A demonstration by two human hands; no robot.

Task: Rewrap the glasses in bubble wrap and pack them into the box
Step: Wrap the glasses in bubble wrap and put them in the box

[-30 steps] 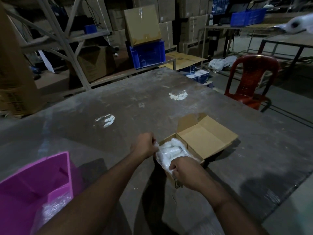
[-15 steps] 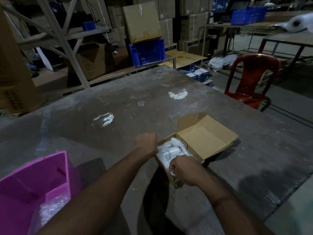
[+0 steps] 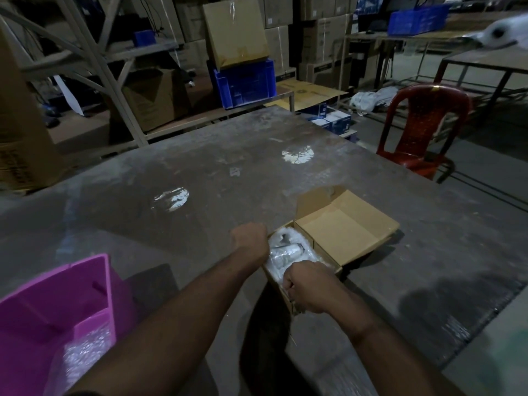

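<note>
Both hands, left hand (image 3: 251, 243) and right hand (image 3: 307, 282), are gripping bubble wrap (image 3: 285, 252) inside the box (image 3: 345, 232) on the table (image 3: 200, 172).

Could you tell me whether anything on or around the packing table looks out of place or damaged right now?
Nothing stands out as damaged or spilled. The wrapped glasses sit inside the open cardboard box, with the left hand and right hand at its edges. The pale patches on the table look like light reflections.

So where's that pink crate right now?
In the head view, the pink crate sits at the lower left on the table, left of the person's left forearm, with bubble wrap inside.
</note>
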